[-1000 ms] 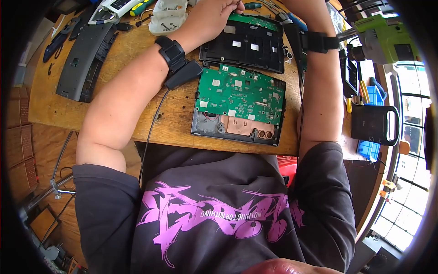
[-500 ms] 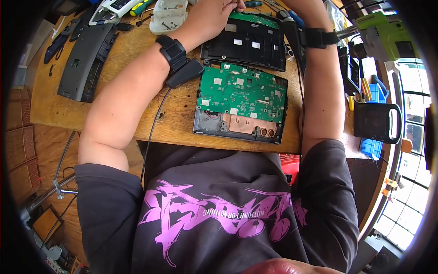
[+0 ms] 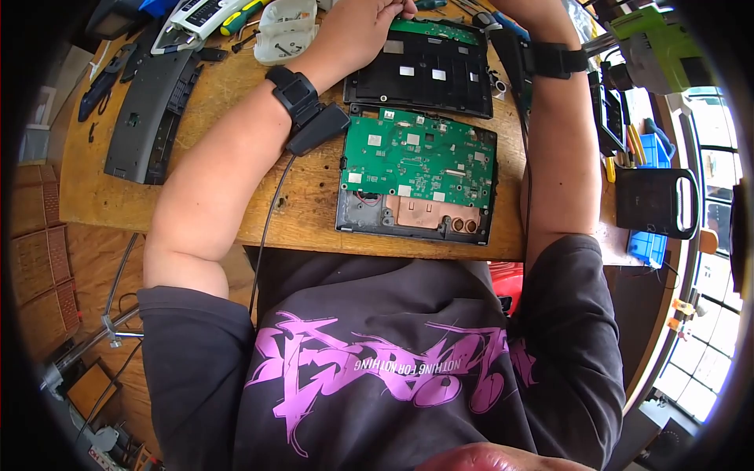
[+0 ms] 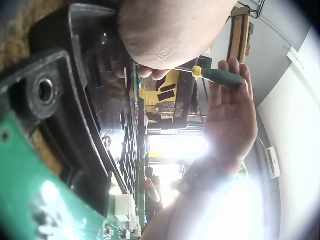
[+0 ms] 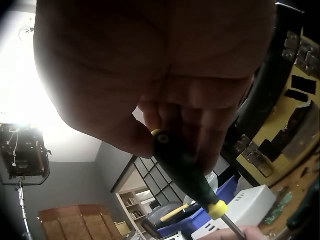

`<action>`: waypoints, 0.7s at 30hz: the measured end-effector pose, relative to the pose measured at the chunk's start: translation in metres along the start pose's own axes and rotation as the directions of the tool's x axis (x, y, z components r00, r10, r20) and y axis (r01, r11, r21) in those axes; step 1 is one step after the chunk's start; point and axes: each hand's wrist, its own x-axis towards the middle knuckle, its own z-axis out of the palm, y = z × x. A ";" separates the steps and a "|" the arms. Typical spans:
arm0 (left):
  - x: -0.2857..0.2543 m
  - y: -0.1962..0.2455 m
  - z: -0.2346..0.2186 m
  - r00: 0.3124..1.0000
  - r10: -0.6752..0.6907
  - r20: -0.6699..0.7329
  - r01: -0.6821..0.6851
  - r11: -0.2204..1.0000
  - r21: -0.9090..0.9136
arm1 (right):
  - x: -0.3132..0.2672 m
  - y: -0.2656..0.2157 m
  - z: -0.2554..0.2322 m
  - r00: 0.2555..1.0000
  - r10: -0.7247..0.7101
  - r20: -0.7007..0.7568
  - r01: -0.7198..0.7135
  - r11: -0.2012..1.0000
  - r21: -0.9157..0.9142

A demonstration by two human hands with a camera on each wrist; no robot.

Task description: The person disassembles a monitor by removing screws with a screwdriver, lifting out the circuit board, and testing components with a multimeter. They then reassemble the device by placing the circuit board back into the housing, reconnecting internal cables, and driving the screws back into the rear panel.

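A green-handled screwdriver (image 5: 182, 167) with a yellow collar is gripped between the thumb and fingers of my right hand (image 5: 160, 70). In the left wrist view the right hand (image 4: 230, 120) is across from my left hand (image 4: 172, 32). The left fingertips (image 5: 255, 232) pinch around the metal shaft. In the head view my left hand (image 3: 361, 35) lies over the far left edge of a black panel (image 3: 463, 82) with a green board strip (image 3: 440, 31); the screwdriver's tip is hidden. Nearer stands a casing (image 3: 361, 216) holding a green circuit board (image 3: 416, 161).
A grey-black cover (image 3: 149, 118) lies on the left of the wooden table (image 3: 306, 224). Behind are a white tray (image 3: 287, 35) with screws and a white device (image 3: 192, 23). A green power tool (image 3: 656, 51) and black case (image 3: 656, 200) are at the right. Cables run beside both forearms.
The head view has shifted slightly, so the table and both arms appear a little further right. The left hand stays at the panel's far edge.
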 end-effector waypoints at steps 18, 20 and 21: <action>0.000 -0.003 0.002 1.000 0.021 -0.008 -0.021 1.000 0.008 | 0.002 0.004 0.004 0.992 -0.055 -0.114 0.048 0.997 -0.060; 0.000 -0.001 0.001 1.000 0.021 -0.002 -0.021 1.000 0.005 | 0.002 0.001 0.004 0.990 -0.057 -0.126 0.040 0.990 -0.133; 0.000 -0.001 0.000 1.000 0.018 -0.002 -0.018 1.000 0.015 | 0.001 -0.005 0.006 0.987 -0.018 -0.160 -0.032 0.951 -0.308</action>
